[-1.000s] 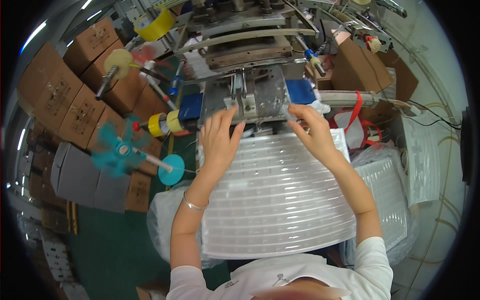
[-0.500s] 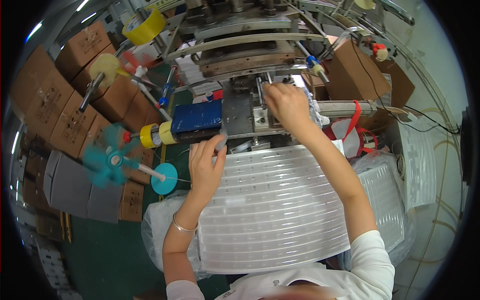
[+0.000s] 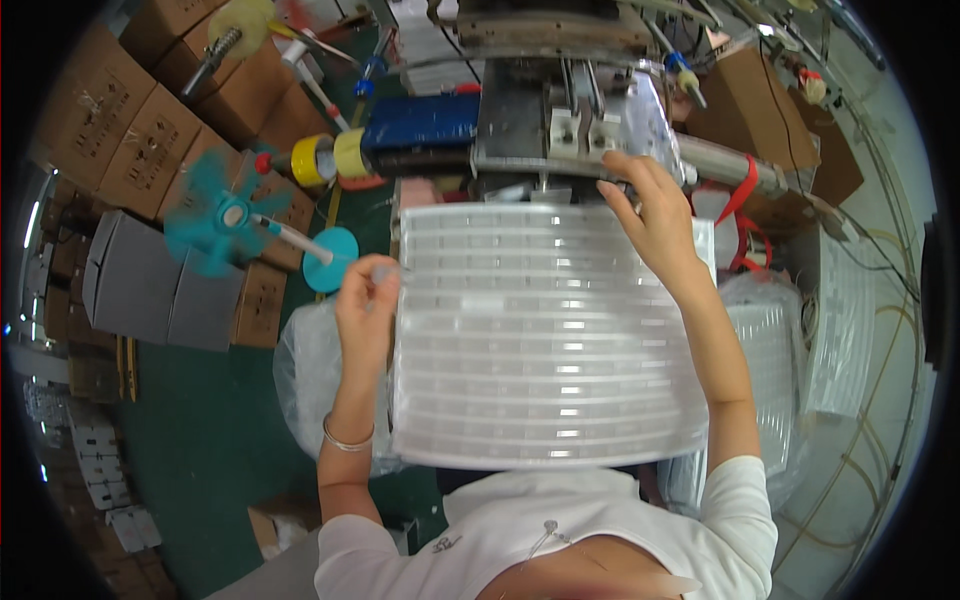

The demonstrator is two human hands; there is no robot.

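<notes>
My left hand (image 3: 365, 305) is pinched around a small translucent piece (image 3: 382, 272) beside the upper left edge of a large ribbed plastic tray (image 3: 480, 390). The piece's exact kind is too small to tell. Long rows run across the tray, with small pieces in some upper rows. My right hand (image 3: 655, 215) hovers over the tray's upper right part, thumb and fingers apart, with nothing visible in it. Just beyond its fingertips sits a metal fixture (image 3: 583, 135) on the steel plate (image 3: 510, 125) of a press-like machine.
A blue block (image 3: 420, 120) and a yellow tape roll (image 3: 305, 160) adjoin the machine on the left. The teal fan (image 3: 235, 215) has blurred blades. Cardboard boxes (image 3: 155, 150) are stacked at left. More ribbed trays (image 3: 765, 390) stand at right, near red straps (image 3: 738, 190).
My right hand has pulled back from the fixture toward me. My left hand has moved from beside the blue block down to the tray's left edge. The view has tilted downward.
</notes>
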